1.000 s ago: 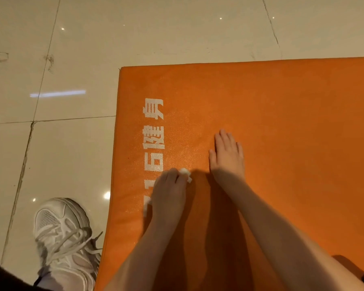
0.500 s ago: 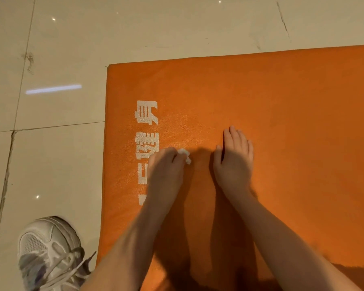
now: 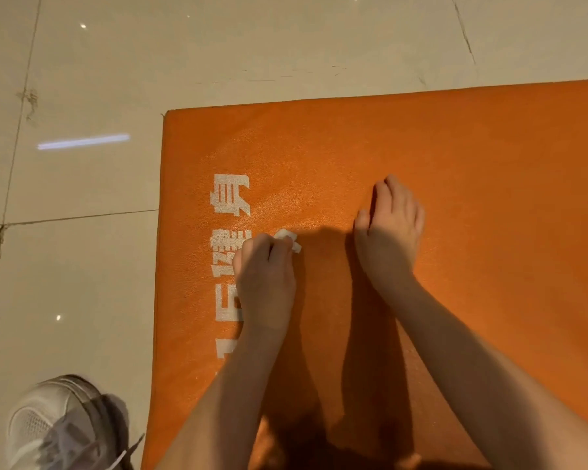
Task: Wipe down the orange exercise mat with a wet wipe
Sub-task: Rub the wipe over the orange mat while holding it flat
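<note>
Mat: orange exercise mat (image 3: pixel 455 157) lies flat on the floor and fills the right and lower part of the view; its far-left corner shows, and the far edge runs off to the right; the surface is finely grained, with a light sheen near the print
Print: white printed characters (image 3: pixel 231 198) run in a column along the mat's left side, turned sideways; the lower ones are partly hidden behind the left wrist and arm
Wipe: wet wipe (image 3: pixel 287 238), small and white, is bunched up; only a crumpled bit shows past the fingertips; it touches the mat just right of the middle of the print
Left hand: left hand (image 3: pixel 265 276) is knuckles up, fingers curled round the wipe, holding it down against the mat
Right hand: right hand (image 3: pixel 389 239) rests palm down on the mat, near the left one but not touching it; fingers close together with tips slightly bent, thumb out toward the wipe; it holds nothing
Arms: bare forearms (image 3: pixel 472 368) reach in from the lower edge; dark shadows fall on the mat between them
Floor: pale glossy tiles (image 3: pixel 82 283) with dark grout lines (image 3: pixel 68 218) lie left of and beyond the mat; a streak of reflected light (image 3: pixel 82 142) sits left of the mat's corner
Shoe: white laced trainer (image 3: pixel 48 432) stands on the tiles at the lower left, just beside the mat's left edge
</note>
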Demonstrator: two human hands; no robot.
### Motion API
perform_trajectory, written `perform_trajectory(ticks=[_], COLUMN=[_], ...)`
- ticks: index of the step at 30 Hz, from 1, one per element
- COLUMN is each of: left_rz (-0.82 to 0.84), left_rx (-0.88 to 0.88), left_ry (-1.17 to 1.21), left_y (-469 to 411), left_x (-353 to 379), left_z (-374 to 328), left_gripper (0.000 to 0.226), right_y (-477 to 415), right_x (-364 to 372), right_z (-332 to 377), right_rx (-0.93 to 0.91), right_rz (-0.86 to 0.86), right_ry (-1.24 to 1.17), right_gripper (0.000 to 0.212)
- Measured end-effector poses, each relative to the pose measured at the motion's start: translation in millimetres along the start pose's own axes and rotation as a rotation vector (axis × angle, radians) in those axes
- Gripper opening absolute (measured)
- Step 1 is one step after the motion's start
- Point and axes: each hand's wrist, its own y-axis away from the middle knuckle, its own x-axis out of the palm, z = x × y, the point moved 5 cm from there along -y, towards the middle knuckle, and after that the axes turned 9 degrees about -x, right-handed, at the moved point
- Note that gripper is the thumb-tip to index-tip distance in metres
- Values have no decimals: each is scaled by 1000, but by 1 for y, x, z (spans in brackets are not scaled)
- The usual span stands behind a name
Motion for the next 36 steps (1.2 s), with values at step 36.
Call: perform_trajectory(ticks=[36], left_rz=[41], left_rx=[-49], left_ry=[-122], left_y=[-192], left_x=[74], left_z=[-33], left_gripper=[22], right_y=[-10], right_x=[12], right_z=[0], right_rx=[43], right_rz=[-41], right_ry=[-11], right_gripper=[48])
